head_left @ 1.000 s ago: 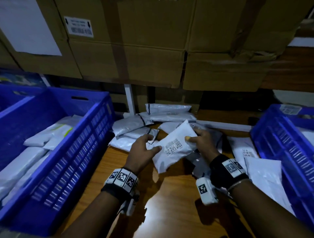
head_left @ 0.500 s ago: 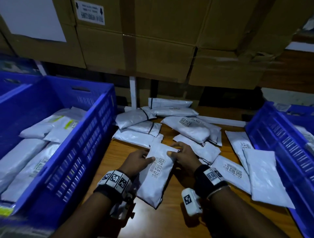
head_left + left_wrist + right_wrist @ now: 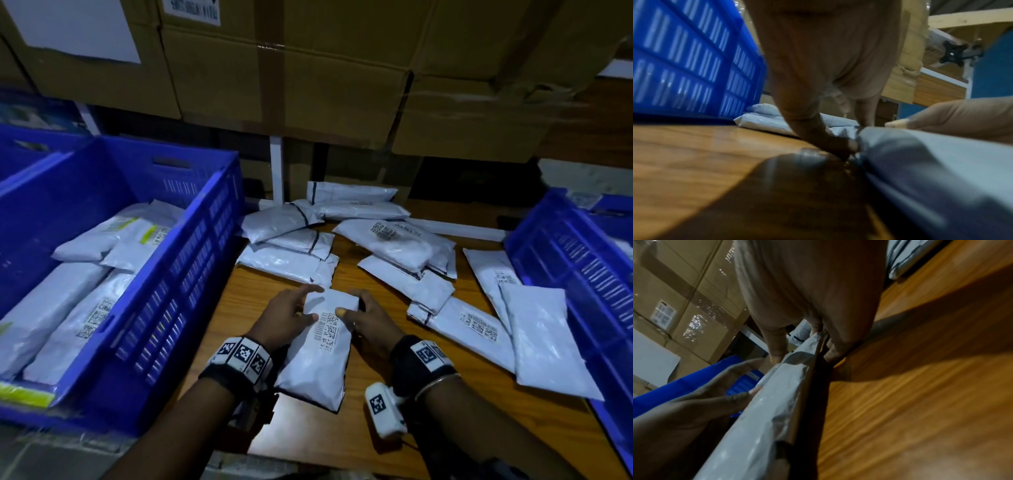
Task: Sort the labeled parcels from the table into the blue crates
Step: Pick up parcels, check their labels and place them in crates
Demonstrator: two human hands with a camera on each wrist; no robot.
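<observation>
Held label-up low over the tabletop (image 3: 342, 442) between both hands, left hand (image 3: 286, 317) and right hand (image 3: 368, 323) pinching its far end: parcel (image 3: 317, 363), likely soft, light, slick, best gripped by the edges.

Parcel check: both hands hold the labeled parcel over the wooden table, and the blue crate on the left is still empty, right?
Not quite. Both hands, left hand and right hand, do hold the labeled parcel over the wooden table, but the head view shows the left blue crate already holding several parcels.
</observation>
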